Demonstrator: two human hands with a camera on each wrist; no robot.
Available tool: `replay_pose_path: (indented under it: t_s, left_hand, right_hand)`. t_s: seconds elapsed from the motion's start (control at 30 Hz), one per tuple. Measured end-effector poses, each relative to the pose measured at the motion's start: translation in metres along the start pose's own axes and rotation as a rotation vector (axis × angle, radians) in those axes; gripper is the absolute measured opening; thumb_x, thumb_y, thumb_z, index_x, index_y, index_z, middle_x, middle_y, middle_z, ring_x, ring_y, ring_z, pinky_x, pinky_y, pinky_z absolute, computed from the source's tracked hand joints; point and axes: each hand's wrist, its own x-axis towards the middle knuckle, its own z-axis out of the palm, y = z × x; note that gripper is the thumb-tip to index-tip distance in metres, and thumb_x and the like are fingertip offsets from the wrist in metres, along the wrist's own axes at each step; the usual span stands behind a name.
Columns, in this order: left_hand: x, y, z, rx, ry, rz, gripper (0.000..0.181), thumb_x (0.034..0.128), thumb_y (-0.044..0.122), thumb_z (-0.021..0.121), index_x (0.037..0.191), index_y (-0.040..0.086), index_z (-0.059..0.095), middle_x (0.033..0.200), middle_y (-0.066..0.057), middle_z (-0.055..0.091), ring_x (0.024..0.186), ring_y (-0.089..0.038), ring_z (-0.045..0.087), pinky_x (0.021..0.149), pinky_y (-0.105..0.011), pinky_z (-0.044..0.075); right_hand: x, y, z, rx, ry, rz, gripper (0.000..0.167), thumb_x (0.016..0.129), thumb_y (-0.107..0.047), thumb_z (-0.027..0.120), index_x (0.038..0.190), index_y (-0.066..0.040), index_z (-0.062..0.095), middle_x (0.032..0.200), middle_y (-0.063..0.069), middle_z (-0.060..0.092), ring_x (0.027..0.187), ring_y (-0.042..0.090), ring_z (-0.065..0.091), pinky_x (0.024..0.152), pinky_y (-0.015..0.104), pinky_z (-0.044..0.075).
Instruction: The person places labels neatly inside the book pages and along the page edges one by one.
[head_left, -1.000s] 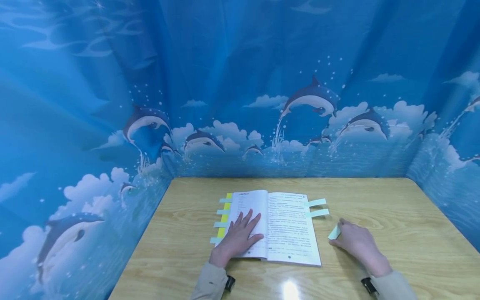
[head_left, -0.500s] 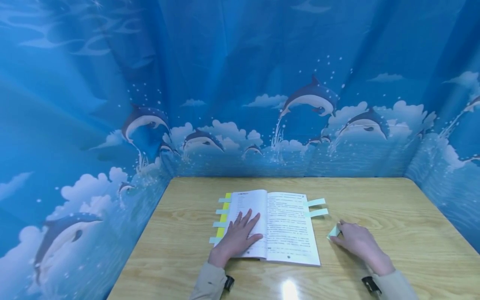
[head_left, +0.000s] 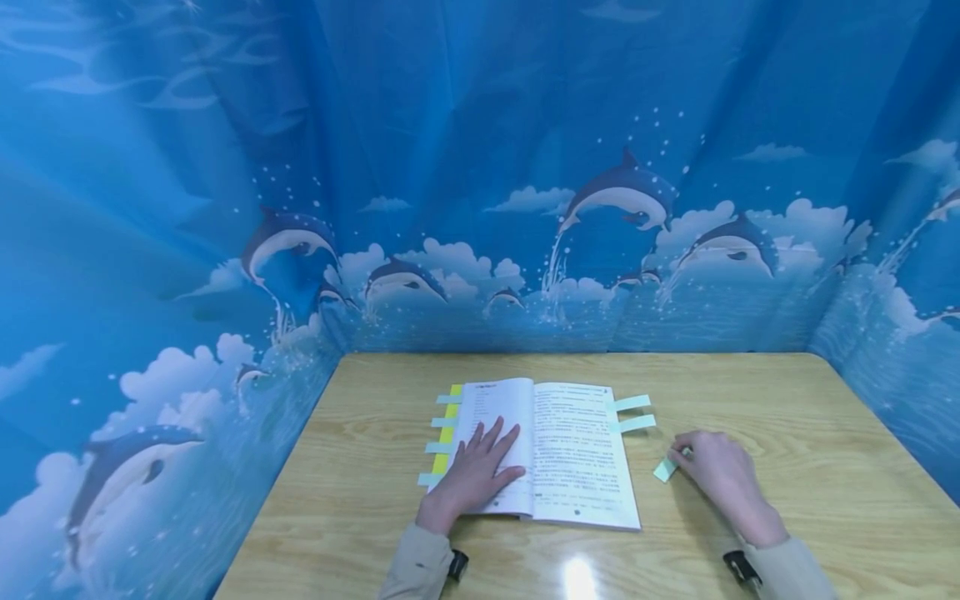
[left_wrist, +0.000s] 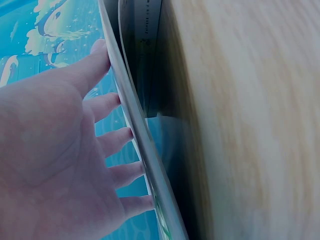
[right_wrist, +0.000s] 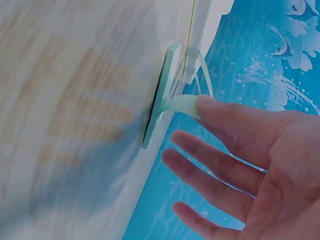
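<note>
An open book (head_left: 581, 450) lies on the wooden table, printed pages up. My left hand (head_left: 476, 475) rests with spread, straight fingers on its left page; in the left wrist view the left hand (left_wrist: 60, 155) presses against the book's pages (left_wrist: 142, 135). To the right of the book, my right hand (head_left: 720, 475) is over a small pale green sticky note pad (head_left: 664, 469). The right wrist view has that pad (right_wrist: 162, 95) on the table, with one sticky note (right_wrist: 182, 105) bending up from it, pinched at the thumb of the right hand (right_wrist: 250, 160). The index finger is mostly hidden there.
Pale green tabs stick out of the book's right edge (head_left: 633, 414), and several more of these tabs (head_left: 438, 448) lie along the left edge over a yellow strip (head_left: 444, 437). Blue dolphin-print curtains (head_left: 480, 208) stand behind the table (head_left: 360, 467) and at its sides.
My right hand has risen slightly and drawn back from the pad, lifting a sticky note's end, so more of the pad shows. The left hand stays on the page.
</note>
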Motion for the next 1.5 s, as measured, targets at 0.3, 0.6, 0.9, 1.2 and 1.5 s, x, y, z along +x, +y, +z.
replay_pose_path:
  t_s: [0.3, 0.6, 0.9, 1.2, 1.5]
  left_hand:
    - [0.001, -0.001, 0.001, 0.009, 0.003, 0.001, 0.068, 0.1036, 0.057, 0.043, 0.162, 0.026, 0.028, 0.170, -0.006, 0.015, 0.155, -0.038, 0.010, 0.121, -0.066, 0.015]
    - [0.001, 0.000, 0.000, 0.009, 0.008, -0.002, 0.068, 0.1036, 0.057, 0.043, 0.162, 0.026, 0.028, 0.170, -0.006, 0.015, 0.155, -0.038, 0.010, 0.121, -0.066, 0.015]
    - [0.001, 0.000, 0.000, 0.010, 0.004, 0.007, 0.068, 0.1039, 0.057, 0.043, 0.162, 0.025, 0.027, 0.170, -0.007, 0.015, 0.155, -0.038, 0.011, 0.121, -0.066, 0.015]
    - [0.000, 0.000, 0.002, 0.004, -0.005, 0.014, 0.068, 0.1039, 0.057, 0.043, 0.162, 0.025, 0.028, 0.170, -0.006, 0.015, 0.155, -0.038, 0.011, 0.121, -0.066, 0.016]
    - [0.000, -0.001, 0.000, -0.004, -0.002, 0.015, 0.068, 0.1041, 0.057, 0.042, 0.162, 0.025, 0.027, 0.170, -0.007, 0.014, 0.155, -0.038, 0.009, 0.121, -0.067, 0.014]
  right_hand:
    - [0.003, 0.004, 0.001, 0.015, -0.039, 0.066, 0.015, 0.081, -0.015, 0.082, 0.089, -0.003, 0.077, 0.087, 0.018, 0.074, 0.058, 0.016, 0.055, 0.046, 0.030, 0.041]
    - [0.006, 0.009, 0.004, 0.008, -0.085, 0.024, 0.023, 0.077, -0.012, 0.085, 0.096, -0.005, 0.075, 0.087, 0.014, 0.073, 0.065, 0.021, 0.061, 0.051, 0.033, 0.047]
    - [0.016, 0.017, 0.003, 0.020, -0.112, 0.036, 0.026, 0.078, -0.009, 0.083, 0.100, 0.001, 0.075, 0.098, 0.024, 0.072, 0.083, 0.039, 0.068, 0.067, 0.052, 0.057]
    - [0.023, 0.026, -0.003, 0.015, -0.170, 0.074, 0.043, 0.078, -0.011, 0.083, 0.108, 0.015, 0.066, 0.092, 0.026, 0.069, 0.076, 0.032, 0.064, 0.066, 0.051, 0.056]
    - [0.024, 0.027, -0.002, 0.030, -0.144, 0.059, 0.018, 0.081, -0.009, 0.075, 0.091, 0.005, 0.070, 0.071, 0.006, 0.059, 0.062, 0.020, 0.048, 0.050, 0.031, 0.038]
